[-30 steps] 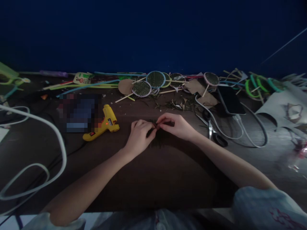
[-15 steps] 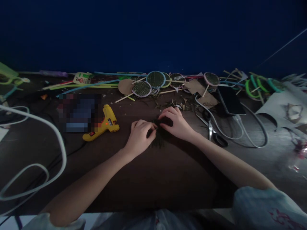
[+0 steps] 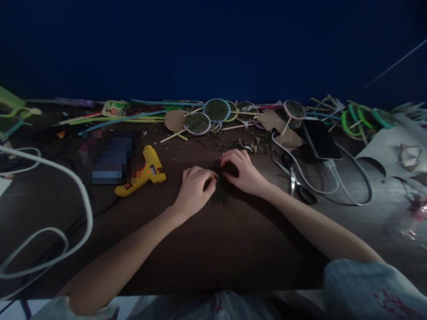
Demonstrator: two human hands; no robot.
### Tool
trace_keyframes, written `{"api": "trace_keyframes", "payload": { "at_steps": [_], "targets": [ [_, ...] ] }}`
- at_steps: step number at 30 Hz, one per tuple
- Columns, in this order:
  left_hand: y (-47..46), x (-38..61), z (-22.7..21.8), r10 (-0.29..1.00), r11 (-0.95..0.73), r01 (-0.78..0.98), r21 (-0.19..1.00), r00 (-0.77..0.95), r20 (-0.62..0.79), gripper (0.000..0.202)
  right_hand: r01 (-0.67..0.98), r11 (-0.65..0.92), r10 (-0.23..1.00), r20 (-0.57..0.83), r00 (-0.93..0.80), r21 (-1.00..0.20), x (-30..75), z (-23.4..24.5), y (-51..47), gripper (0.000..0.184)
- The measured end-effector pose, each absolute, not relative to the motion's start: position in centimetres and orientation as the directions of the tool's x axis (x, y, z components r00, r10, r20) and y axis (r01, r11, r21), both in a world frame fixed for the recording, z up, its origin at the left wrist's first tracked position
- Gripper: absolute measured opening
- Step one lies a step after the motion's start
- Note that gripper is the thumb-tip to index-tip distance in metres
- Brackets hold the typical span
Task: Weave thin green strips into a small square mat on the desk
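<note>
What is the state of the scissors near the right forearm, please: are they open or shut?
Open. The scissors lie with their blades spread apart, and the black handles are apart too.

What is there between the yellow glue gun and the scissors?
In the head view, the left hand, the right hand and thin dark strands beside them.

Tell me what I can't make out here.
Dark green strips, head view: too dim to count, far ends lost in shadow between left hand and right hand.
Pixelated patch, head view: blocks mask whatever lies there.
White object, head view: left edge cuts it off.
Shiny red item, head view: blur hides what it is.
</note>
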State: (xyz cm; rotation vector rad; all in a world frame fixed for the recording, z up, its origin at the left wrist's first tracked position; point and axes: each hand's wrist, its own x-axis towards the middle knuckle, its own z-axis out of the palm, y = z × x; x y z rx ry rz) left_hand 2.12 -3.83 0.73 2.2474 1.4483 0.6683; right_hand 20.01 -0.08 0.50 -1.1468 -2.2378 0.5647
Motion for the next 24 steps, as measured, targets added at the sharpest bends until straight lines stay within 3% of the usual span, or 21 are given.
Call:
{"api": "trace_keyframes", "payload": {
  "at_steps": [4,10,20,24],
  "targets": [
    [-3.9,2.2,0.9,0.922,-0.380,0.739,0.557,0.351,0.164,0.010,0.509,0.556,0.817,0.320,-0.479,-0.657,20.2,0.7,-0.1,0.005],
    [-3.8,2.1,0.9,0.929,-0.362,0.741,0.566,0.340,0.150,0.011,0.405,0.451,0.846,0.238,-0.476,-0.795,20.8,1.0,-0.2,0.003],
    [-3.9,1.9,0.6,0.913,-0.402,0.734,0.547,0.370,0.174,0.015,0.317,0.665,0.671,0.355,-0.650,-0.676,21.1,1.5,-0.1,0.007],
    [-3.9,2.0,0.6,0.899,-0.432,0.739,0.516,0.400,0.180,0.016,0.360,0.687,0.681,0.387,-0.622,-0.631,21.0,1.5,-0.1,0.009]
  ]
}}
